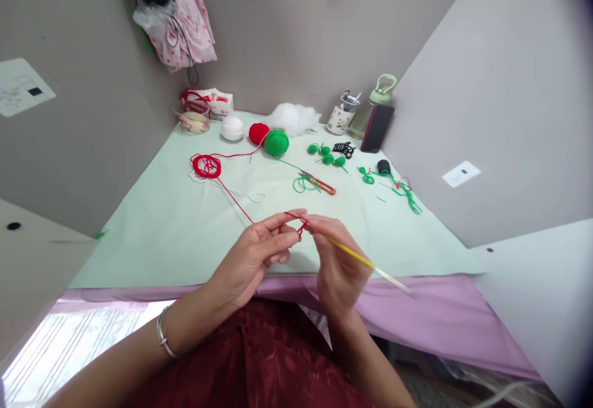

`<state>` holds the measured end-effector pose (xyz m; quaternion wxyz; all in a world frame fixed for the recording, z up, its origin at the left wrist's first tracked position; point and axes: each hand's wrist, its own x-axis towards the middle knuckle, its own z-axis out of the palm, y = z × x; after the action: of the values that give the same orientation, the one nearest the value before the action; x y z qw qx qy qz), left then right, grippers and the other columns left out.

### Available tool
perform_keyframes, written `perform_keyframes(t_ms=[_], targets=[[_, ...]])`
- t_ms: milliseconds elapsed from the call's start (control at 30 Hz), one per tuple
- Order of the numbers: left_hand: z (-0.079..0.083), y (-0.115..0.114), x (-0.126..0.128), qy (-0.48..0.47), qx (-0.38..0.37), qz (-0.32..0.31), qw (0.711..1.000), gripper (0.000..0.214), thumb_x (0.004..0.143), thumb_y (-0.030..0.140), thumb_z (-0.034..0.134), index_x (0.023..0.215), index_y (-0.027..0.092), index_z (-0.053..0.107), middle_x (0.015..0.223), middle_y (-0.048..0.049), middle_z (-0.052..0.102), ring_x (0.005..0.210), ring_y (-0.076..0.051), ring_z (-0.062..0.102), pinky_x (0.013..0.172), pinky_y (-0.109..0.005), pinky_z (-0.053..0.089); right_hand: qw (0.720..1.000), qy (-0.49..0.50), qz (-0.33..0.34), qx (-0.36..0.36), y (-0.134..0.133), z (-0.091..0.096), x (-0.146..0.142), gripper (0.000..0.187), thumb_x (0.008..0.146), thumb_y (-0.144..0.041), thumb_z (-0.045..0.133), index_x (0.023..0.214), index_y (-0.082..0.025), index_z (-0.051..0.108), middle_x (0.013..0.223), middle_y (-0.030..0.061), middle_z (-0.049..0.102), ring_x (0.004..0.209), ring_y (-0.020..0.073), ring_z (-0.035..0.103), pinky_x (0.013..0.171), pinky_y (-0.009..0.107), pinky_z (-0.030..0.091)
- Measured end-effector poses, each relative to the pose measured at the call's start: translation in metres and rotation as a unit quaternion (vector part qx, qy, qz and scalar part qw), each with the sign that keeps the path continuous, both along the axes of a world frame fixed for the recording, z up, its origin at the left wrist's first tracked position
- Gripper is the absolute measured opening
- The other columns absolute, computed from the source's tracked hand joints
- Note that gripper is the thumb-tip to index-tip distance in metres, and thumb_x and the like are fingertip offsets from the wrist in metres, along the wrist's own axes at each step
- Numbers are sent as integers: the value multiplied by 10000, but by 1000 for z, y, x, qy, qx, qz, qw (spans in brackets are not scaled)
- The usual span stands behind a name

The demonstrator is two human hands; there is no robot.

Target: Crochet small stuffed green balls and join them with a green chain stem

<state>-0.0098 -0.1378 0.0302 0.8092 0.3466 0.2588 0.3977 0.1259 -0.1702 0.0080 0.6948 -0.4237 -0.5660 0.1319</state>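
Above the front edge of the table, my left hand [262, 247] pinches red yarn [300, 231] between thumb and fingers, with a strand passing over the forefinger. My right hand [340, 259] is closed around a crochet hook [349, 251] with a yellow grip and a pale end pointing down to the right. The hook's tip meets the red yarn between both hands, partly hidden by fingers. From my left hand the strand runs back to a loose red coil [206, 166] lying on the table.
Behind lie a red yarn ball [259, 133], a green yarn ball [277, 143], a white ball [232, 129] and white stuffing [294, 119]. Orange thread snips [319, 183] rest mid-table. Small green pieces [328, 159], a pen cup [341, 116], a bottle [370, 111] and a phone [377, 128] are at right.
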Motion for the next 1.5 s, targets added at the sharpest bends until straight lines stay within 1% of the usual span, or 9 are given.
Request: perform_keyframes(t_ms=[267, 400, 533, 700, 867, 1067, 1200, 1333, 1500], targets=[[3, 4, -3, 13, 10, -2, 1000, 290, 839, 245, 800, 1127, 224, 820, 972, -39, 620, 642, -43, 340, 559, -180, 303, 951, 237, 162, -118, 8, 8, 11, 131, 970, -333, 661, 943, -239, 747, 861, 12, 767, 665, 121, 678, 657, 274, 566], [3, 6, -6, 29, 27, 15, 999, 282, 834, 255, 800, 1115, 246, 823, 908, -16, 621, 618, -42, 356, 580, -197, 326, 966, 166, 161, -111, 1, 11, 14, 186, 1039, -294, 539, 975, -233, 703, 889, 16, 766, 659, 123, 687, 652, 285, 570], [0, 6, -6, 65, 87, 61, 992, 345, 835, 239, 808, 1172, 311, 800, 792, 22, 575, 688, -72, 445, 643, -198, 375, 996, -46, 58, -48, -9, 9, 17, 233, 1036, -159, 498, 1110, -255, 697, 968, 23, 761, 795, 148, 728, 748, 319, 593], [0, 2, -1, 36, 47, 43, 997, 479, 825, 259, 836, 1291, 296, 733, 760, 36, 562, 644, -57, 417, 607, -181, 356, 946, -306, -67, 80, -10, -5, 13, 401, 936, -67, 647, 1277, -274, 697, 1107, 76, 722, 991, 191, 709, 789, 321, 601], [3, 6, -3, -23, -59, -29, 998, 379, 813, 226, 837, 1183, 174, 778, 739, 39, 512, 541, -10, 262, 525, -160, 293, 987, -145, -49, 38, -7, -2, 10, 294, 975, -114, 592, 1151, -295, 745, 990, 42, 698, 897, 183, 679, 754, 344, 575], [6, 5, -2, -5, -1, 22, 1000, 326, 811, 200, 825, 1135, 223, 798, 791, 28, 555, 553, -16, 320, 534, -167, 306, 990, 94, 96, -32, 1, 5, 13, 180, 1006, -211, 578, 974, -245, 751, 866, 19, 687, 697, 141, 615, 647, 319, 508], [4, 0, 0, 33, 45, 18, 998, 375, 822, 230, 819, 1194, 262, 783, 771, 30, 552, 624, -61, 419, 589, -200, 365, 994, 50, 89, -25, 2, 5, 10, 185, 1000, -198, 598, 1032, -258, 770, 972, 44, 757, 879, 182, 698, 739, 342, 564], [2, 2, 0, 57, 63, 39, 996, 340, 834, 270, 815, 1173, 250, 794, 861, 4, 621, 666, -72, 455, 636, -219, 387, 997, 9, 71, -35, -3, 6, 10, 213, 1010, -173, 568, 1052, -264, 756, 939, 33, 757, 805, 166, 695, 697, 333, 586], [1, 2, 2, 40, 37, 50, 997, 376, 803, 282, 845, 1170, 220, 796, 728, 26, 563, 604, -64, 408, 577, -215, 334, 975, -212, -51, 45, -8, -6, 9, 372, 937, -98, 667, 1230, -316, 740, 1113, 67, 738, 979, 205, 710, 786, 363, 619]])
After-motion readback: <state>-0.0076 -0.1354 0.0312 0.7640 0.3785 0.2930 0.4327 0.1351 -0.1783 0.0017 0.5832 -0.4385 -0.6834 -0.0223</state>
